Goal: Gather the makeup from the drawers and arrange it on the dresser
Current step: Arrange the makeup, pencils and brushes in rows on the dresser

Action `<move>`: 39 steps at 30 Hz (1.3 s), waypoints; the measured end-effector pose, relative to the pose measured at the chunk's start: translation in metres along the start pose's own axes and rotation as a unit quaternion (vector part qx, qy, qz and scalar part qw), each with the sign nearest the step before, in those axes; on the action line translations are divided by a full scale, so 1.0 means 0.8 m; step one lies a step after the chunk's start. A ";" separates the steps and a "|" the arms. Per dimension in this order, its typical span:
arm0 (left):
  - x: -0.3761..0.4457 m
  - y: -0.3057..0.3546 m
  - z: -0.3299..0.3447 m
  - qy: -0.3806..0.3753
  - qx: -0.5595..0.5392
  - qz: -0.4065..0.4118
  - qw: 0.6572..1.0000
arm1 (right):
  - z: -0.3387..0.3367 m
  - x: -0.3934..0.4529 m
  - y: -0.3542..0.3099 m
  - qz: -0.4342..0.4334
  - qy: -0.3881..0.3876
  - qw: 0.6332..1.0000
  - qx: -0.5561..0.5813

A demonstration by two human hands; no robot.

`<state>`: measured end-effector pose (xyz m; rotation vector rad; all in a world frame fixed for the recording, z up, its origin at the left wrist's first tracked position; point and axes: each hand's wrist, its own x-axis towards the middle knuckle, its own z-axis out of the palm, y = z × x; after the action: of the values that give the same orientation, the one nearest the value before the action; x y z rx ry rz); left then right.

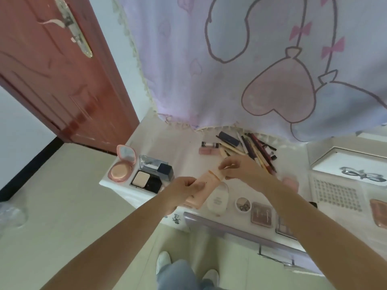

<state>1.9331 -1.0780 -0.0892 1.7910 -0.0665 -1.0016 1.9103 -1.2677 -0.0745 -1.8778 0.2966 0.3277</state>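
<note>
A peach-coloured makeup tube (pixel 206 185) is held over the white dresser top (pixel 167 147). My left hand (pixel 184 190) grips its lower end and my right hand (pixel 240 168) pinches its cap end. Under the tube lies a white oval bottle (pixel 217 200). On the left sit an open pink compact (pixel 122 166) and an open black powder case (pixel 150 177). A pile of pencils and liners (pixel 251 149) lies at the back, beside a small pink lip product (pixel 208 147). A round pot (pixel 243 204) and a pink palette (pixel 262 214) lie at the front.
A purple drawer (pixel 240 231) stands pulled out below the dresser front. A lilac curtain (pixel 230 59) hangs over the dresser's back. A red door (pixel 52 70) is at the left. A white lattice basket (pixel 337 193) and a bow-printed box (pixel 354 168) are at the right.
</note>
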 end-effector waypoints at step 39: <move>0.058 -0.122 0.010 0.258 0.282 -0.062 0.922 | 0.020 0.092 0.079 0.075 -0.071 0.914 -0.392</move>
<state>1.9198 -1.0606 -0.1951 2.5724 0.1006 -0.5903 1.9547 -1.2758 -0.1622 -2.6061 0.2236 0.7699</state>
